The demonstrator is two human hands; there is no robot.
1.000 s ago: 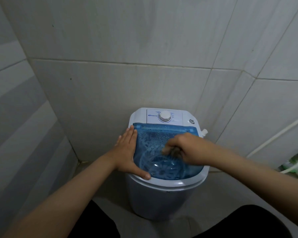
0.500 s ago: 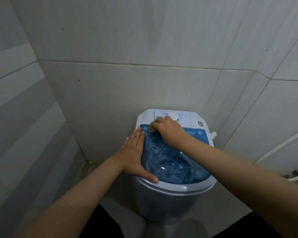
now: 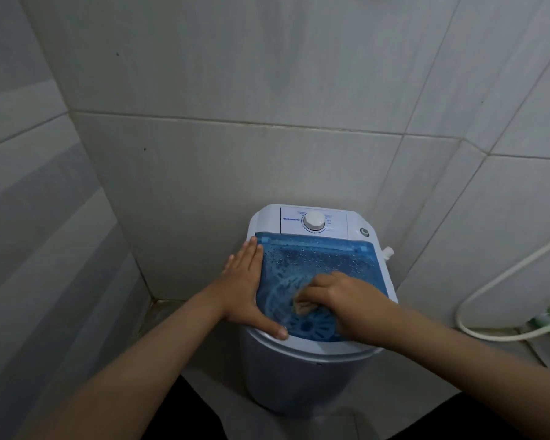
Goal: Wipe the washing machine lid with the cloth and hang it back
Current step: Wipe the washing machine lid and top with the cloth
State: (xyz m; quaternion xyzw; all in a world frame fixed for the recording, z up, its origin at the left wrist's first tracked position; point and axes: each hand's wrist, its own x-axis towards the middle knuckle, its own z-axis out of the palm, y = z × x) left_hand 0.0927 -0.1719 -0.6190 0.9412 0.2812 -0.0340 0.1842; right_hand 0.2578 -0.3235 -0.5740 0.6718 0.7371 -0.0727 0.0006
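A small white washing machine (image 3: 302, 379) stands in a tiled corner, with a translucent blue lid (image 3: 324, 258) dotted with water drops. My left hand (image 3: 246, 287) lies flat on the lid's left edge, fingers straight and thumb at the front rim. My right hand (image 3: 340, 303) is closed over a small beige cloth (image 3: 303, 308), pressing it on the middle front of the lid. Most of the cloth is hidden under my fingers.
A white control panel with a round dial (image 3: 314, 221) sits behind the lid. A small white spout (image 3: 388, 251) sticks out at the machine's right. A white hose (image 3: 502, 281) runs along the right wall. Tiled walls close in behind and at the left.
My right hand with the cloth has moved from the lid's back left corner down to its middle front. My left hand has stayed on the left edge.
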